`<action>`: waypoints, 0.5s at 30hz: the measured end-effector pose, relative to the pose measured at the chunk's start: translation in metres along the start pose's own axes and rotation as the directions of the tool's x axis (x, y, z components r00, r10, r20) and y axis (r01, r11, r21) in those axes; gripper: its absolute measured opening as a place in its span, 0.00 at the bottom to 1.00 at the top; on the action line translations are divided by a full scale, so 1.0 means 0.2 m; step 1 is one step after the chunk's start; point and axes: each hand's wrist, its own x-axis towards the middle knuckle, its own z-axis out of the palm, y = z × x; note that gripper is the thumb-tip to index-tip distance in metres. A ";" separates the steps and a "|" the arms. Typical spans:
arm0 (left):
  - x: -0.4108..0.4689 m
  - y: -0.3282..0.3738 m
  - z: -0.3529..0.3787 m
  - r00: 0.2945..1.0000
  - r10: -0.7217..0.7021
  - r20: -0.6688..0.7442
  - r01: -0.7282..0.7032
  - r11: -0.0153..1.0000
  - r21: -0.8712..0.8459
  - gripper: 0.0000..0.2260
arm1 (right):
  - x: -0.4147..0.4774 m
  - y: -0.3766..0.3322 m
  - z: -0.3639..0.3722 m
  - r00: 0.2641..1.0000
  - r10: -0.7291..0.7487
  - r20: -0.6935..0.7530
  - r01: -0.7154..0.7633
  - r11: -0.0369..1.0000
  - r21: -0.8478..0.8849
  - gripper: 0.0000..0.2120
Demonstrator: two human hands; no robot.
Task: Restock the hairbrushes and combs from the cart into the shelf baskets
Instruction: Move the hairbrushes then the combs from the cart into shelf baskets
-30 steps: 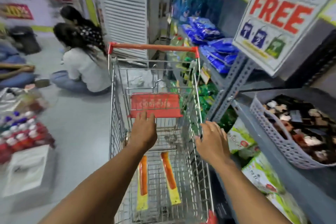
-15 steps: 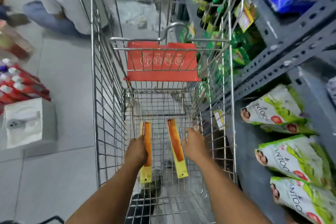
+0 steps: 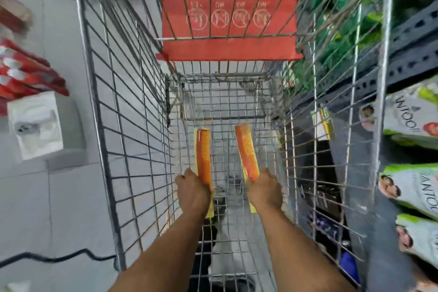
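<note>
Inside the wire cart [image 3: 123, 111], the left hand [image 3: 192, 191] clamps one flat orange comb [image 3: 203, 153]. The right hand [image 3: 265, 189] clamps another comb [image 3: 246, 150], both on yellow cards.

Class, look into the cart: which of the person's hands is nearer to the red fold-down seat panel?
Neither clearly. The left hand and right hand sit level, each on an orange comb, well below the red seat panel.
</note>
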 end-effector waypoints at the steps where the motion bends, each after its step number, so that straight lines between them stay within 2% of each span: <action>1: 0.00 0.00 0.01 1.000 -0.007 -0.006 0.007 1.000 -0.013 0.14 | 0.00 0.00 0.00 1.000 0.004 -0.004 -0.004 1.000 0.004 0.19; 4: 0.00 0.02 0.02 1.000 -0.011 -0.006 0.011 0.999 -0.048 0.09 | 0.00 0.00 -0.02 0.999 0.033 -0.010 -0.033 0.999 0.024 0.17; 6: -0.02 0.04 0.00 0.999 -0.002 0.041 0.005 0.998 -0.065 0.05 | -0.02 0.00 -0.05 0.999 0.022 -0.027 -0.021 0.998 0.062 0.12; 9: -0.07 0.06 -0.04 0.997 -0.037 0.071 0.049 0.982 -0.180 0.06 | -0.06 -0.03 -0.12 1.000 0.030 -0.009 -0.028 0.983 0.179 0.05; 12: -0.14 0.04 -0.09 0.993 -0.016 0.117 0.055 0.941 -0.335 0.06 | -0.12 -0.06 -0.21 0.998 0.023 0.053 -0.038 0.951 0.307 0.10; 15: -0.22 0.06 -0.16 0.988 0.030 0.152 0.046 0.880 -0.474 0.09 | -0.22 -0.06 -0.33 0.999 -0.009 0.045 -0.011 0.906 0.423 0.14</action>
